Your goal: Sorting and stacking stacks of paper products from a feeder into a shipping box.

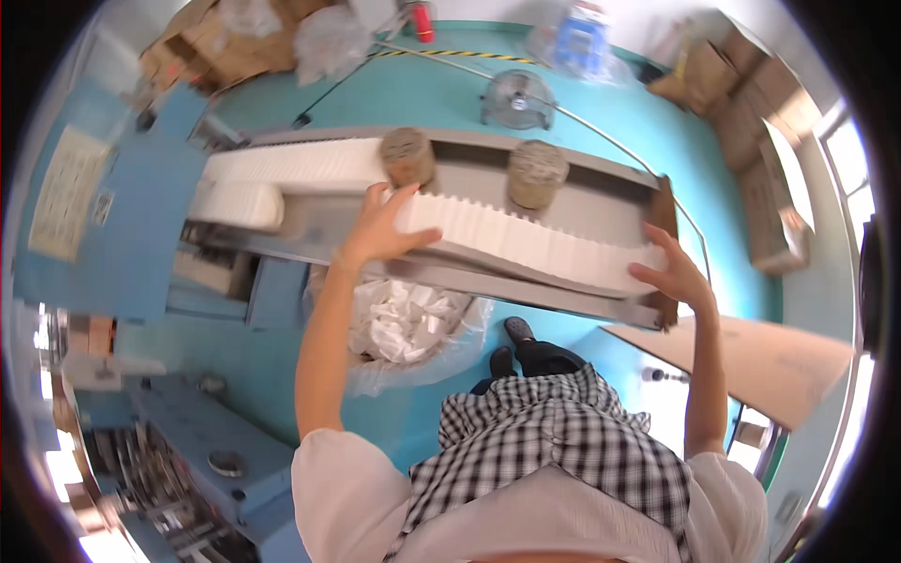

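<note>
A long row of white folded paper, with a ridged upper edge, lies slantwise in a long grey metal trough. My left hand clasps its left end, thumb along the near side and fingers at the far side. At the other end, my right hand presses round the row with its thumb and fingers apart. Just beyond my left fingers stands a brownish cylindrical block. A second cylindrical block stands in the trough behind the row. More white folded paper fills the trough's left part.
A blue machine adjoins the trough's left end. Below the trough, a plastic-lined bin holds white paper scraps. A floor fan stands beyond it. Cardboard boxes line the right, and a cardboard sheet leans near my right arm.
</note>
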Demonstrator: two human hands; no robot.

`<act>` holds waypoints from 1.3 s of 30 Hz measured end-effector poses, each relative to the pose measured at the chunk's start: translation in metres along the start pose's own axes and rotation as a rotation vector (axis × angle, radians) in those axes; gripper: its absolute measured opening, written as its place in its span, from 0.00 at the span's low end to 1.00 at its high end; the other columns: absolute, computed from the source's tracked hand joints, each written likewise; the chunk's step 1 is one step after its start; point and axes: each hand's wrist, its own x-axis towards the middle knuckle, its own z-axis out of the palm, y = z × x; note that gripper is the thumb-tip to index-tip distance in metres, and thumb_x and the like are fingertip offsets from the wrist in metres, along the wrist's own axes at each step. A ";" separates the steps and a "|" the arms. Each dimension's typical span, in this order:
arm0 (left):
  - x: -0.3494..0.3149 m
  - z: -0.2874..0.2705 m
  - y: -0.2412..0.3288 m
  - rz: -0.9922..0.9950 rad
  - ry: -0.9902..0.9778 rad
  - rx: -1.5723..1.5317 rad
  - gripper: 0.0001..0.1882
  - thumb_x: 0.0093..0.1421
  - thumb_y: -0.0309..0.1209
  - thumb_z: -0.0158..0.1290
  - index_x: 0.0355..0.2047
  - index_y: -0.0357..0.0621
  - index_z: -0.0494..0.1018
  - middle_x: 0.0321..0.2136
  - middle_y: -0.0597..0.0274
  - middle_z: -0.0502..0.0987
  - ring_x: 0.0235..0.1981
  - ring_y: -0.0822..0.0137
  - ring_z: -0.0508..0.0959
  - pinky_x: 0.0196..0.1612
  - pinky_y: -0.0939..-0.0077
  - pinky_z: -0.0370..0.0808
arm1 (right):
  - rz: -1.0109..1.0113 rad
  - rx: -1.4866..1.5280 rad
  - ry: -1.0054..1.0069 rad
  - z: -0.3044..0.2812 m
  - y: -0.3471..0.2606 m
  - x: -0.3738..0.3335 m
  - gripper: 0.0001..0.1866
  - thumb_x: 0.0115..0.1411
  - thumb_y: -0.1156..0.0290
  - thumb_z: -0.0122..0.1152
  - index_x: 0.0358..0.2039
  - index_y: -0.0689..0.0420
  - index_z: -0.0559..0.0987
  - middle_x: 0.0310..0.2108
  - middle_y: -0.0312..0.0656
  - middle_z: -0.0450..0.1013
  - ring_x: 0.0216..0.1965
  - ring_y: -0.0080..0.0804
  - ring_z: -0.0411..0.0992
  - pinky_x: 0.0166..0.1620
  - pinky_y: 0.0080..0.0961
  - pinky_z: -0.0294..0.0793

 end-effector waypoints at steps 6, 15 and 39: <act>-0.015 0.040 0.048 0.095 0.039 0.022 0.57 0.35 0.62 0.70 0.64 0.57 0.63 0.68 0.36 0.46 0.66 0.29 0.52 0.64 0.38 0.57 | 0.042 -0.285 0.094 0.042 -0.026 -0.035 0.61 0.34 0.39 0.80 0.69 0.35 0.60 0.69 0.65 0.47 0.63 0.69 0.56 0.60 0.57 0.63; -0.022 0.042 0.098 -0.090 -0.006 0.050 0.47 0.35 0.52 0.75 0.57 0.63 0.69 0.65 0.52 0.52 0.62 0.32 0.54 0.54 0.29 0.61 | 0.056 -0.230 0.221 0.068 -0.067 -0.036 0.45 0.34 0.48 0.81 0.56 0.37 0.76 0.63 0.56 0.57 0.60 0.64 0.57 0.52 0.60 0.63; -0.258 0.178 0.645 1.477 0.452 -0.294 0.45 0.40 0.47 0.74 0.58 0.52 0.70 0.61 0.52 0.61 0.62 0.47 0.62 0.60 0.47 0.63 | 0.824 -0.729 1.489 -0.029 0.070 -0.672 0.42 0.32 0.70 0.84 0.53 0.45 0.77 0.65 0.52 0.56 0.63 0.56 0.59 0.60 0.49 0.66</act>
